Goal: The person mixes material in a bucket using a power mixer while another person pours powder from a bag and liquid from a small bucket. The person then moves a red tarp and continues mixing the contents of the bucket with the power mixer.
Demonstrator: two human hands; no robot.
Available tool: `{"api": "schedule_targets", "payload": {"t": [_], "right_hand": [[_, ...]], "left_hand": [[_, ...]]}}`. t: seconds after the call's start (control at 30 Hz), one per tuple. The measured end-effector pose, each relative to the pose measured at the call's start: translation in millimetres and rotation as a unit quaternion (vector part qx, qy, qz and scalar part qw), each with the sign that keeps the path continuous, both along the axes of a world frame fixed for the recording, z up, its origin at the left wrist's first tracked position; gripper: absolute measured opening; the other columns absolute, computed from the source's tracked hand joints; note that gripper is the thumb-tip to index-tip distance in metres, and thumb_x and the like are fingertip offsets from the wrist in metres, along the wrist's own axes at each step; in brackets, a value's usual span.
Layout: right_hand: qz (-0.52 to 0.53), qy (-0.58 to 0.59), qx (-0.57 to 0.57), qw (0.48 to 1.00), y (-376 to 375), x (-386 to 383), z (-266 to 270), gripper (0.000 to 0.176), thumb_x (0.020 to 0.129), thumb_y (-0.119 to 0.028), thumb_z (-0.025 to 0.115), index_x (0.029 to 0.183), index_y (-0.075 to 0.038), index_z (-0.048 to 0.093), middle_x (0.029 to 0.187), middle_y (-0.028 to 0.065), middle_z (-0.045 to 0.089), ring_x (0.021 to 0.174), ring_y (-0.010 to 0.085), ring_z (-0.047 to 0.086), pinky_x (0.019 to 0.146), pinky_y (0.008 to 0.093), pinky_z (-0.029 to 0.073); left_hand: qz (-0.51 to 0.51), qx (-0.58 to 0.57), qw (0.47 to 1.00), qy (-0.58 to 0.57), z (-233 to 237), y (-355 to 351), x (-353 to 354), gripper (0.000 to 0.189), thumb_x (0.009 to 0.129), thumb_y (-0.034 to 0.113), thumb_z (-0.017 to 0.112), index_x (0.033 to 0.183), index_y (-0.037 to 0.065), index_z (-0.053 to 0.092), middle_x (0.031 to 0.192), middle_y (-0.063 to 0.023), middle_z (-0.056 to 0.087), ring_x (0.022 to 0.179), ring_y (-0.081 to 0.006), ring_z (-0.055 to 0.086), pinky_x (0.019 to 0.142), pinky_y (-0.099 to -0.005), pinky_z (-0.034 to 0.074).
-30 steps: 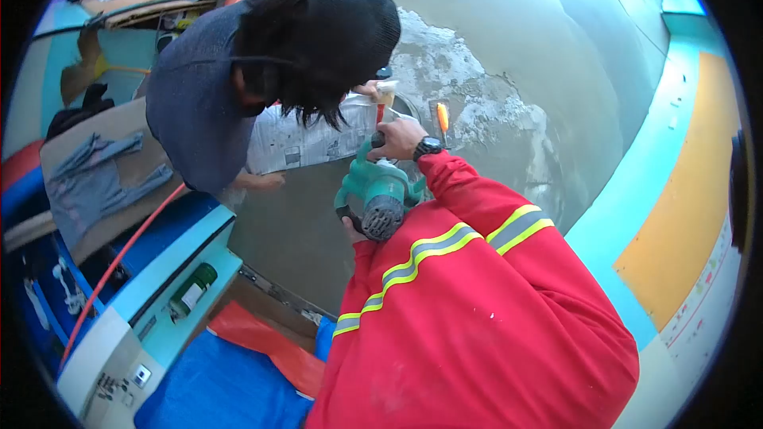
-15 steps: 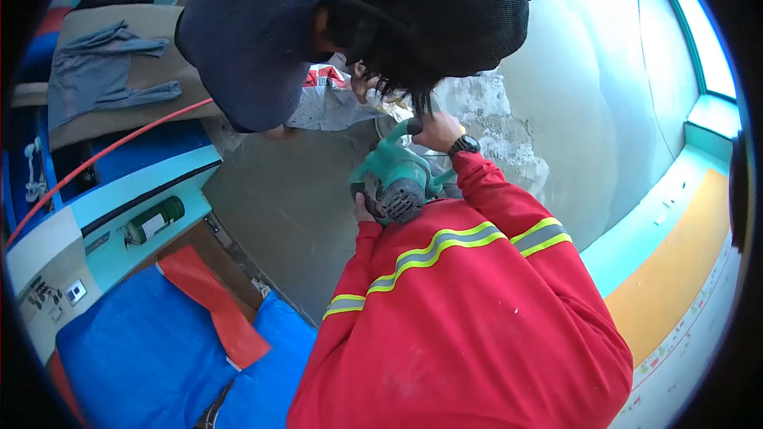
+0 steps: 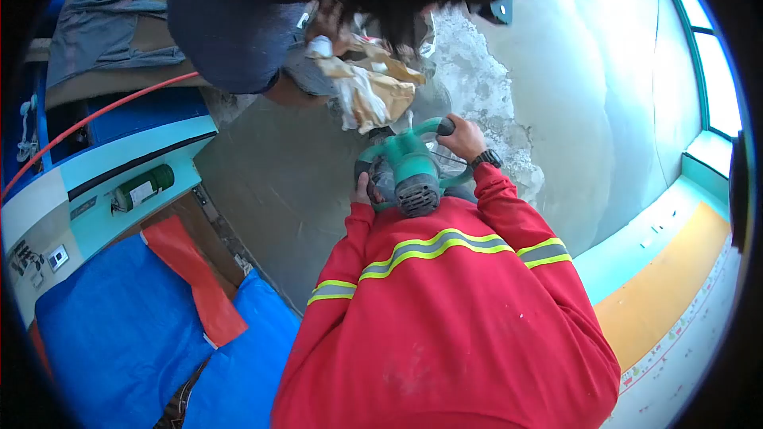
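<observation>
My right hand [image 3: 463,141] is closed around the black-tipped right handle of a green hand-held power mixer [image 3: 412,157]. The mixer's other handle is in my left hand [image 3: 363,189], down at its left side. Its vented grey motor end points toward my red jacket. Just beyond the mixer, a torn brown-and-white paper bag [image 3: 373,91] is tilted, its near end hanging close to the tool. A co-worker's hand [image 3: 327,25] grips the bag's far end. The mixer's lower end is hidden beneath its body and the bag.
A co-worker in dark blue [image 3: 230,32] bends over the far side. Grey floor [image 3: 270,175] has a rough whitish patch [image 3: 477,71] to the right. A red hose [image 3: 103,119], a green cylinder [image 3: 145,187] and blue sheeting [image 3: 127,334] are on the left. Windows line the right.
The paper bag has come into clearer view and tilted toward the mixer. The co-worker's head has shifted up in view. Both my hands keep their hold on the mixer.
</observation>
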State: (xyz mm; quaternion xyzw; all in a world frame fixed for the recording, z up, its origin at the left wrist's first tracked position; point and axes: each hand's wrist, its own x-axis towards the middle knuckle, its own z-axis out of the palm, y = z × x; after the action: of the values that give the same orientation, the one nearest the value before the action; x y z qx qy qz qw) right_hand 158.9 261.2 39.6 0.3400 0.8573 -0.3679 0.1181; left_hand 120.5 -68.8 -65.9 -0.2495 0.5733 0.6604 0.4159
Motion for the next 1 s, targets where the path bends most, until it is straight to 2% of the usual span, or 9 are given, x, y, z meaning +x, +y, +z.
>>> {"api": "schedule_targets", "payload": {"t": [0.13,0.23,0.37,0.47,0.57,0.67,0.8,0.9,1.0], "right_hand": [[-0.051,0.043,-0.005,0.998,5.7,17.2,-3.8,0.044,0.066,-0.032,0.074,0.101,-0.006,0.067,0.085,0.0195,0.068,0.081,0.0365,0.066,0.074,0.0442,0.052],[-0.078,0.013,0.004,0.997,-0.9,34.8,-8.1,0.047,0.066,-0.036,0.072,0.104,-0.009,0.066,0.087,0.0203,0.068,0.087,0.0381,0.065,0.077,0.0465,0.052],[-0.139,0.032,-0.061,0.988,-6.0,54.7,-6.5,0.046,0.067,-0.033,0.072,0.105,-0.007,0.066,0.087,0.0212,0.068,0.084,0.0384,0.066,0.076,0.0452,0.053],[-0.169,0.059,-0.064,0.982,-11.8,63.5,-6.5,0.045,0.067,-0.031,0.074,0.1,-0.002,0.065,0.081,0.0204,0.067,0.076,0.0334,0.067,0.071,0.0405,0.051],[-0.175,0.071,-0.06,0.98,-15.0,69.5,-7.9,0.044,0.068,-0.03,0.074,0.098,-0.001,0.065,0.081,0.0205,0.067,0.076,0.0329,0.067,0.07,0.0406,0.05],[-0.188,0.082,-0.07,0.976,-16.1,70.9,-6.7,0.044,0.068,-0.031,0.074,0.098,-0.001,0.065,0.08,0.0201,0.067,0.075,0.0326,0.067,0.07,0.0403,0.05],[-0.174,0.072,-0.069,0.98,-15.6,69.9,-12.0,0.046,0.067,-0.038,0.074,0.099,-0.005,0.066,0.085,0.0207,0.068,0.083,0.0385,0.067,0.073,0.0451,0.052],[-0.18,0.083,-0.049,0.979,-16.1,65.0,5.3,0.047,0.066,-0.038,0.074,0.098,-0.005,0.066,0.086,0.0207,0.068,0.085,0.0374,0.067,0.074,0.0448,0.052],[-0.167,0.084,-0.071,0.98,-13.2,67.9,-6.3,0.048,0.066,-0.035,0.075,0.1,-0.001,0.066,0.088,0.0214,0.068,0.082,0.0335,0.067,0.075,0.0408,0.051]], "left_hand": [[-0.043,-0.034,0.998,0.012,15.1,17.5,-19.9,0.058,0.082,0.061,0.064,0.064,0.006,0.052,0.052,-0.0074,0.054,0.04,-0.0204,0.052,0.042,-0.0328,0.049],[-0.076,-0.021,0.997,0.012,15.0,15.0,-26.6,0.056,0.081,0.058,0.067,0.069,0.005,0.054,0.053,-0.0072,0.054,0.04,-0.0201,0.052,0.041,-0.0322,0.048],[-0.107,-0.032,0.993,0.041,31.7,26.6,-38.0,0.054,0.08,0.055,0.07,0.081,0.004,0.055,0.053,-0.0072,0.053,0.04,-0.0196,0.051,0.041,-0.0324,0.047],[-0.147,-0.057,0.985,0.07,39.6,33.8,-50.6,0.049,0.083,0.051,0.069,0.084,0.004,0.055,0.057,-0.0057,0.052,0.042,-0.0182,0.051,0.042,-0.0334,0.047],[-0.166,-0.052,0.982,0.074,43.3,36.2,-56.2,0.05,0.082,0.051,0.07,0.088,0.004,0.055,0.053,-0.0069,0.052,0.04,-0.0185,0.051,0.041,-0.0326,0.045],[-0.173,-0.06,0.981,0.067,44.2,37.0,-57.3,0.05,0.082,0.052,0.069,0.087,0.004,0.055,0.053,-0.0066,0.052,0.04,-0.0191,0.052,0.041,-0.033,0.045],[-0.183,-0.046,0.979,0.074,43.6,36.0,-63.2,0.051,0.082,0.054,0.069,0.083,0.005,0.055,0.053,-0.0074,0.053,0.04,-0.02,0.052,0.041,-0.0344,0.046],[-0.191,-0.038,0.978,0.076,47.4,37.3,-65.4,0.053,0.082,0.055,0.068,0.079,0.004,0.055,0.053,-0.0084,0.053,0.041,-0.0209,0.054,0.041,-0.035,0.047],[-0.193,-0.028,0.978,0.066,48.4,37.4,-68.1,0.054,0.081,0.057,0.068,0.076,0.004,0.055,0.053,-0.0096,0.054,0.042,-0.0223,0.055,0.042,-0.036,0.048]]}}
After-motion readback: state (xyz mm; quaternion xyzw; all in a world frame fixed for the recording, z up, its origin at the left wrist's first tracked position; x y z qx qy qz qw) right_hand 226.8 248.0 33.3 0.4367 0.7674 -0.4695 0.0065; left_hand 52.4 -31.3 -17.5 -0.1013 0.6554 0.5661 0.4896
